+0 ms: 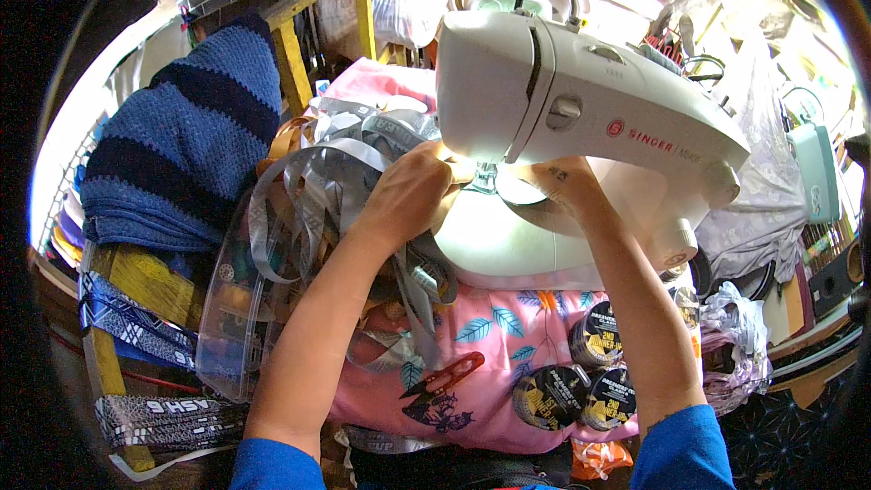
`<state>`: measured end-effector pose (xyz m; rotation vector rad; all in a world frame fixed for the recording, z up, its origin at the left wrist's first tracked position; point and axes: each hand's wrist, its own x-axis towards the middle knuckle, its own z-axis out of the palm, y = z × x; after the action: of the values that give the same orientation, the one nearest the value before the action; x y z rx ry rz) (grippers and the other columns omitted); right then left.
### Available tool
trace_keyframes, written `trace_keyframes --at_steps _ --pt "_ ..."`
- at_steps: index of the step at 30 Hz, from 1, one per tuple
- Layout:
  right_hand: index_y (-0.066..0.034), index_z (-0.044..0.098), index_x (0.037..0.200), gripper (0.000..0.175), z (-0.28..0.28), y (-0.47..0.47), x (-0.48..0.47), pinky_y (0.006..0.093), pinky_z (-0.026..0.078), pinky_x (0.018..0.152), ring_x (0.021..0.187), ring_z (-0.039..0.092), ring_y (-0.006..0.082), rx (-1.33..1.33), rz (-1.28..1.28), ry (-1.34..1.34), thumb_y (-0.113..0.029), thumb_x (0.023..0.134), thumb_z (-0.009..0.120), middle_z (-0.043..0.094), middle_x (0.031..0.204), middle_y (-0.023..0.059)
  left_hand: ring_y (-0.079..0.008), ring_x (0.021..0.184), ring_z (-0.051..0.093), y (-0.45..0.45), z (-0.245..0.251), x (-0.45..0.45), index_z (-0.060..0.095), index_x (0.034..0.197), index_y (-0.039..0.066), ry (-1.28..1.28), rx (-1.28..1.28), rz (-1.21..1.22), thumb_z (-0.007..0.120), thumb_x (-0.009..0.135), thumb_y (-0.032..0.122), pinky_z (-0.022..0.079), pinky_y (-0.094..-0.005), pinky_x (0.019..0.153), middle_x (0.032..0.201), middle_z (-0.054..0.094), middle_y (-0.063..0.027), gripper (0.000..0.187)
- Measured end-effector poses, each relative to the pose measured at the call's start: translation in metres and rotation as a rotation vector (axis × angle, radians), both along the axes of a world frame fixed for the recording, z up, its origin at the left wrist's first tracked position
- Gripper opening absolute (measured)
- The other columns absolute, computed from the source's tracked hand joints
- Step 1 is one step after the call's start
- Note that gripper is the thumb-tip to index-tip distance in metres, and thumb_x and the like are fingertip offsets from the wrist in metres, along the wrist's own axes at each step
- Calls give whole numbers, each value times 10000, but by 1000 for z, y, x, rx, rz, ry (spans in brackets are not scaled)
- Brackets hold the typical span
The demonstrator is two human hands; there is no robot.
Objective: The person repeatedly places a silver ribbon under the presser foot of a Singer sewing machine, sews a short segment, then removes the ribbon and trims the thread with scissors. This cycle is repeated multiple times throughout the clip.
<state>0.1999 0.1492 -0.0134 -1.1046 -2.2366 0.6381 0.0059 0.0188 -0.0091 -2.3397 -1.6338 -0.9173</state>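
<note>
A white Singer sewing machine [503,238] stands before me with its work light on. My left hand [416,184] is just left of the presser foot [485,177], fingers pinched on a grey printed ribbon [425,262] that hangs below the hand; glare washes out the fingertips. To the right of the foot, my right hand [563,182] holds a round white-faced disc [520,188] by its edge, fingertips partly hidden under the machine head. A pile of looped grey ribbons [340,156] lies left of the machine, against my left forearm.
Red-handled thread snips [452,374] lie on the pink floral cloth [490,415]. Stacks of round black-and-gold printed discs [551,395] stand beneath my right forearm. At left are a clear plastic box [228,327], a blue striped knitted cover [190,129] and printed lanyards [163,415] over a yellow wooden frame [109,361].
</note>
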Motion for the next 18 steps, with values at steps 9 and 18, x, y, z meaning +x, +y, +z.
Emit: trace_keyframes --at_steps 9,18 --pt "14 610 1055 447 4 2 -3 350 501 817 910 643 291 -60 -70 -111 -223 690 711 662 987 201 -285 927 592 -2 10 4 685 884 43 0 10 -8 606 753 40 475 -370 861 935 616 -151 153" --pt "19 612 1027 388 -2 -6 -4 326 512 792 866 655 241 -201 -107 136 -187 709 697 667 975 171 -292 920 593 3 6 1 683 878 40 -11 42 -20 608 735 22 476 -376 856 925 622 -149 163"
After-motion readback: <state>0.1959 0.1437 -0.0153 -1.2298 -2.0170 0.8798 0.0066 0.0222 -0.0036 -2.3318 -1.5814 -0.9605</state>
